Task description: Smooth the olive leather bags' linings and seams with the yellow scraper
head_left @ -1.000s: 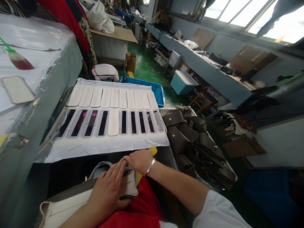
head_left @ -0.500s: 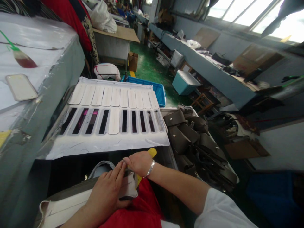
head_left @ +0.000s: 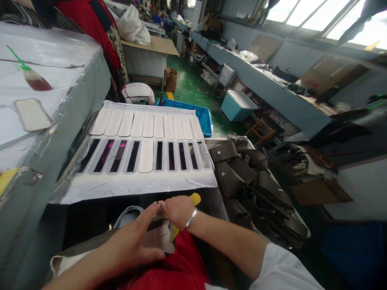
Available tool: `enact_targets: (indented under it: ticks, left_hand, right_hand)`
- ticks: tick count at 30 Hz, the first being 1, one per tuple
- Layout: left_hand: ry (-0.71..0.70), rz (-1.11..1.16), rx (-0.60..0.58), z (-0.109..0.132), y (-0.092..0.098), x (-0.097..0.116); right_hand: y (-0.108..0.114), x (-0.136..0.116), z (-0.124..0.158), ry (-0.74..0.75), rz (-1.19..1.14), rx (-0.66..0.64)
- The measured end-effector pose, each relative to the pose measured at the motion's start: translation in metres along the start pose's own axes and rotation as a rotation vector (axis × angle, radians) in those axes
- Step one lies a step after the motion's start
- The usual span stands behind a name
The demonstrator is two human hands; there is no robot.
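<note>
In the head view, the left hand (head_left: 133,245) lies flat with its fingers spread and stretched forward over a pale cream, flap-shaped leather piece (head_left: 161,237) that rests on the person's lap against red cloth (head_left: 178,268); the fingertips reach the piece's far edge and the thumb presses its near corner. The right hand (head_left: 178,210), with a silver bangle (head_left: 191,218) on the wrist, is closed in a loose fist around a yellow-handled tool (head_left: 194,198), whose handle end sticks out behind the knuckles while its working end is hidden under the hand, right at the far edge of the leather piece and touching the left fingertips. Under the piece lies a larger grey and cream leather panel (head_left: 75,257) running off to the lower left. Just ahead stands a white stencil board with long narrow slots (head_left: 142,161), its far row filled with cream leather strips (head_left: 148,124) and one strip set in the near row. To the right sits a heap of dark brown leather bag parts (head_left: 250,181). At the left, a grey worktable (head_left: 54,92) carries a red-stained brush with a green handle (head_left: 30,76) and a cream rounded pad (head_left: 32,114). A blue plastic crate (head_left: 203,114) stands on the green floor beyond the board
</note>
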State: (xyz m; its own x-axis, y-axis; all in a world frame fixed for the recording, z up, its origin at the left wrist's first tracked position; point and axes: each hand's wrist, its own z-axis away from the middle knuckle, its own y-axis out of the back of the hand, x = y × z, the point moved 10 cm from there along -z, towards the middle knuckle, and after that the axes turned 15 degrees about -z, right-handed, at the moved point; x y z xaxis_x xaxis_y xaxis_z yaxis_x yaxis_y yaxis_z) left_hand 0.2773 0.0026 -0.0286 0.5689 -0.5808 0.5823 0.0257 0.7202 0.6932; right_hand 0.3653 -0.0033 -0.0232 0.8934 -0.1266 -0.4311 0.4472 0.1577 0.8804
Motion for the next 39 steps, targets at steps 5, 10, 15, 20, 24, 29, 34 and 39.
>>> enact_targets:
  ticks: [5, 10, 15, 20, 24, 29, 34, 39]
  left_hand:
    - [0.092, 0.752, -0.317, -0.029, 0.002, -0.025]
    - [-0.206, 0.394, -0.507, -0.053, -0.015, -0.008]
    - [-0.161, 0.211, -0.529, -0.057, -0.031, -0.030]
    - [-0.083, 0.280, -0.563, -0.048, -0.033, -0.039]
    - [-0.042, 0.291, -0.586, -0.047, -0.034, -0.035]
    - [-0.119, 0.293, -0.576, -0.045, -0.033, -0.023]
    - [-0.216, 0.352, -0.599, -0.039, -0.034, -0.014]
    - [-0.271, 0.365, -0.612, -0.038, -0.034, -0.002]
  right_hand:
    - [0.006, 0.011, -0.001, -0.044, -0.033, 0.097]
    - [0.008, 0.013, -0.003, -0.011, -0.059, 0.113]
    - [0.005, 0.006, -0.013, 0.069, -0.014, 0.046]
    - [-0.009, -0.011, -0.022, 0.205, 0.020, -0.110]
    - [-0.017, -0.010, -0.024, 0.174, 0.006, -0.175]
    - [-0.021, -0.012, -0.024, 0.156, 0.001, -0.212]
    - [-0.022, -0.012, -0.016, 0.122, -0.015, -0.208]
    - [-0.022, -0.008, -0.007, 0.069, -0.017, -0.195]
